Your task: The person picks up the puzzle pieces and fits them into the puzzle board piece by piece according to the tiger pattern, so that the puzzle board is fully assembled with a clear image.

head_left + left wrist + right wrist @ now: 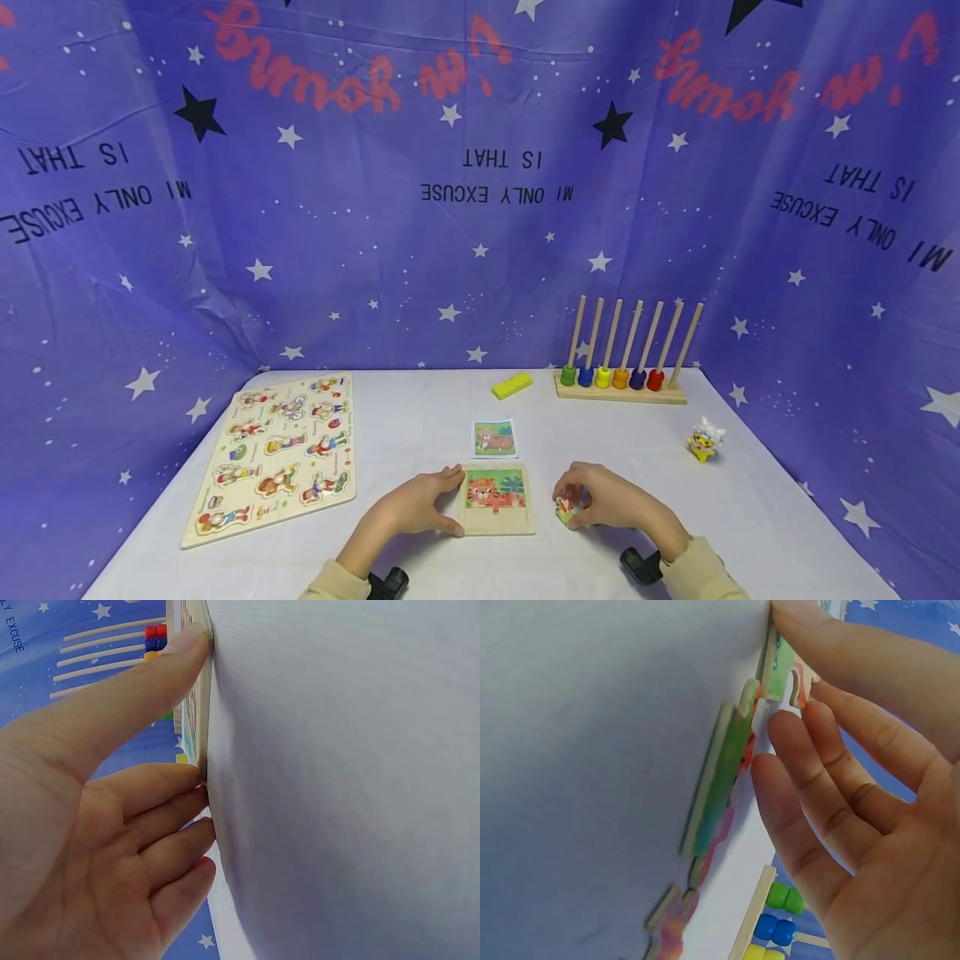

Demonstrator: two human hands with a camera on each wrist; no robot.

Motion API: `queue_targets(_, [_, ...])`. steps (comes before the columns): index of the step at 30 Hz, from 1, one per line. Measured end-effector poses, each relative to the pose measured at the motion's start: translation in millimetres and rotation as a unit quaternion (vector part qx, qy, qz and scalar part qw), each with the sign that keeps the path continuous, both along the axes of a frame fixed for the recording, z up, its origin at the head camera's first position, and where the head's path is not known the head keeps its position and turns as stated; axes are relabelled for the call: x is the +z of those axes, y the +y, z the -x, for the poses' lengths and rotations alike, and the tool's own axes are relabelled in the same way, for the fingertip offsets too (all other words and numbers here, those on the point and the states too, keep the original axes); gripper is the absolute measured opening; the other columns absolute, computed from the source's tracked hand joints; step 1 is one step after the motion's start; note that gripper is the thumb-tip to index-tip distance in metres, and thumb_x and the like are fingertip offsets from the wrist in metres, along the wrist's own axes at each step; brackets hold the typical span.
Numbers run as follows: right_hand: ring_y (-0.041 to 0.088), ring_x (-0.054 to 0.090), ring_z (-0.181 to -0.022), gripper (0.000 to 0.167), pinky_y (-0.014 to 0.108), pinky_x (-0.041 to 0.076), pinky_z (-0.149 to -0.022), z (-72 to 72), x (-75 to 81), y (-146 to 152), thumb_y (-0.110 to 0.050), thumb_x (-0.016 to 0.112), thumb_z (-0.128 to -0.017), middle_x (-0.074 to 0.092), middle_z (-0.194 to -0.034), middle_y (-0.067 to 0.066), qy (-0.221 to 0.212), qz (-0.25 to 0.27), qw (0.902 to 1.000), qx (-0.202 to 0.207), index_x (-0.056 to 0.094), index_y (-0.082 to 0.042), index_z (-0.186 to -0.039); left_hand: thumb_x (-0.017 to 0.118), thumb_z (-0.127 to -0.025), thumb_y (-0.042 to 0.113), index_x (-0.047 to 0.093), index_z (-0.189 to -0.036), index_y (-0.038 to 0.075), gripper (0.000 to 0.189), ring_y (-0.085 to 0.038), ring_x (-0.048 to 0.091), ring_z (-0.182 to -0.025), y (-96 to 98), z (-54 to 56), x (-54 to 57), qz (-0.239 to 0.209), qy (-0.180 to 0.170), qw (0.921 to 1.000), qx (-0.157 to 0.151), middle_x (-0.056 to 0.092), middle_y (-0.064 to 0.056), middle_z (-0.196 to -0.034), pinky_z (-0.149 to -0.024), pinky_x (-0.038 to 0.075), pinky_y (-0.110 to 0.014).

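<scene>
Pale wood makes the puzzle tray (498, 523), which lies about midway between the left and right edges of the surface (420, 400); its far half is filled with animal pieces (497, 492). The left hand (420, 502) touches the tray's left side, thumb and fingers spread. To the tray's right, the fingers of the right hand (600, 496) pinch a puzzle piece (566, 507). Close by lie loose pieces (712, 787), but how many I cannot tell. Near the far right corner stands a peg rack (621, 397).
</scene>
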State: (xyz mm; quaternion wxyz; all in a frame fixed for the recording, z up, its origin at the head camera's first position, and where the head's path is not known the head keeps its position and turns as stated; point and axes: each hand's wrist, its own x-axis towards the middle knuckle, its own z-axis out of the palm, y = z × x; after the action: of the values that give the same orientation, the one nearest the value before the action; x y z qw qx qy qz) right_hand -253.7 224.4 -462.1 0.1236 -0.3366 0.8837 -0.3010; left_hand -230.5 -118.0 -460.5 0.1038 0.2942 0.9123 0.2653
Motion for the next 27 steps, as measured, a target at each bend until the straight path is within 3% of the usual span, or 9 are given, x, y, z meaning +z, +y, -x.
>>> queue_targets(7, [0.011,0.054,-0.074,0.029,0.022,0.050,-0.061,-0.2,-1.9,0,-0.016,0.083,-0.076,0.058,-0.085,-0.008,0.014,0.015,0.9997,-0.012,0.066,-0.018,-0.099,0.082,-0.071,0.037,0.046,-0.139,-0.005,0.088,-0.036,0.039,-0.135,-0.1,0.6,-0.6,-0.002,-0.002,1.0000,0.001,0.041,-0.019,-0.147,-0.110,0.032,-0.049])
queue_targets(15, [0.006,0.057,-0.062,0.015,0.022,0.051,-0.050,0.1,-0.7,-7,-0.006,0.071,-0.086,0.064,-0.078,-0.005,0.005,0.064,0.9978,-0.014,0.067,-0.014,-0.097,0.082,-0.071,0.038,0.046,-0.139,-0.004,0.088,-0.037,0.038,-0.135,0.3,0.5,0.4,0.000,-0.005,1.0000,0.001,0.041,-0.019,-0.147,-0.110,0.033,-0.049])
queue_targets(22, [0.004,0.059,-0.072,0.016,0.023,0.053,-0.062,0.1,1.8,-22,-0.003,0.069,-0.088,0.066,-0.082,-0.009,0.052,0.077,0.9957,0.000,0.068,-0.012,-0.101,0.081,-0.072,0.038,0.045,-0.139,-0.006,0.088,-0.037,0.038,-0.135,-0.4,-0.2,-0.1,0.000,-0.007,1.0000,0.000,0.040,-0.019,-0.147,-0.110,0.032,-0.049])
queue_targets(27, [0.003,0.061,-0.074,0.017,0.023,0.054,-0.066,1.8,1.2,-38,-0.005,0.070,-0.087,0.067,-0.083,-0.009,0.058,0.091,0.9942,0.003,0.068,-0.011,-0.103,0.081,-0.072,0.038,0.046,-0.139,-0.005,0.087,-0.037,0.038,-0.135,-0.6,0.2,-1.1,-0.002,-0.007,1.0000,0.000,0.041,-0.019,-0.147,-0.110,0.032,-0.049])
